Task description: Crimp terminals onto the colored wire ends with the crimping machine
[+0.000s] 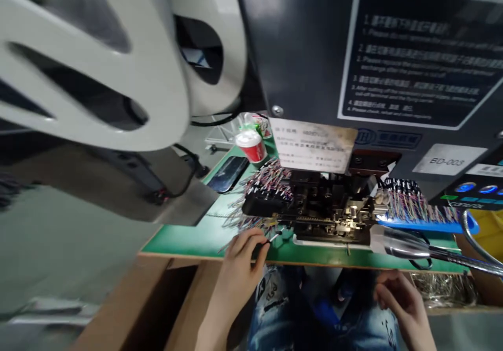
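Note:
My left hand [245,256] is at the front edge of the green tabletop, thumb and forefinger pinched on a thin wire [274,237] with a whitish length and a dark tip. That tip points toward the metal crimping head of a bench machine [348,222], just to the right. Behind this hand lies a loose heap of thin multicoloured wires [267,183]. My right hand [403,301] hovers lower, below the table edge and above my right thigh. Its fingers are curled in toward the thumb, and whatever may be between them is hidden.
A dark machine housing [306,52] with labels overhangs the table; a pale slotted reel [157,78] fills the upper left. A phone [228,174] and red cup [251,146] stand behind. At right are a blue tray [428,225] of wires, a lamp [404,243] and a scrap box [448,288].

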`<state>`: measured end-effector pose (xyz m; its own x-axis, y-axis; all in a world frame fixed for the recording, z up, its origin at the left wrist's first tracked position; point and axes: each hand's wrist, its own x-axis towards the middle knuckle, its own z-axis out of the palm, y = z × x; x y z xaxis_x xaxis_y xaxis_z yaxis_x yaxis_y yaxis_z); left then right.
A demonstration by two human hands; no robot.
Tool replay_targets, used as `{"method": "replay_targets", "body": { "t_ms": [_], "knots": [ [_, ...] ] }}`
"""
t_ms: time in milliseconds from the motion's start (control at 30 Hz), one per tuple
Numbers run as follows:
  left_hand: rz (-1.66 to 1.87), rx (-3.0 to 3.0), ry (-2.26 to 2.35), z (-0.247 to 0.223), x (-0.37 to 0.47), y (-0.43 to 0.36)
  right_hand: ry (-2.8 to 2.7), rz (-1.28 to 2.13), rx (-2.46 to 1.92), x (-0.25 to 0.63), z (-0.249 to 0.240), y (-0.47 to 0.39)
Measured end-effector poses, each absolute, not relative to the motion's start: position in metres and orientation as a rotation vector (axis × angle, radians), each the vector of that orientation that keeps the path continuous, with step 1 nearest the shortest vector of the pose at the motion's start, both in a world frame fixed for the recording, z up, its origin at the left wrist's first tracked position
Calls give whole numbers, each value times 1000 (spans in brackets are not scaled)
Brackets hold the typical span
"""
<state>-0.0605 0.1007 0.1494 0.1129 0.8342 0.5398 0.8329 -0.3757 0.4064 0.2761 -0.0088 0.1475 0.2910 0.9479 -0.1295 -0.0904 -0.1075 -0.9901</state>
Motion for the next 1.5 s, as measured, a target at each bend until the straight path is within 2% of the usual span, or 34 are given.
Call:
{"method": "replay_targets", "body": {
  "t_ms": [167, 467, 767, 933, 1267, 1500],
  "knots": [
    [1064, 2089, 1674, 170, -70, 79, -1047, 1273, -1292, 244, 137, 2],
    [996, 1730, 1525, 194, -62, 43, -1371, 1306, -1160, 200, 138, 18],
    [964, 1499, 1092, 176, -3, 28, -1071, 1503, -903, 191, 161, 32],
    [957, 1529, 922, 175, 30, 40, -1041, 1478, -854, 210, 168, 34],
    [1256, 1543, 846, 194, 67, 71, -997, 1509, -871, 230, 165, 35],
    [1195, 1411, 922, 196, 68, 68, -894, 1622, -892, 232, 158, 37]
  ]
}}
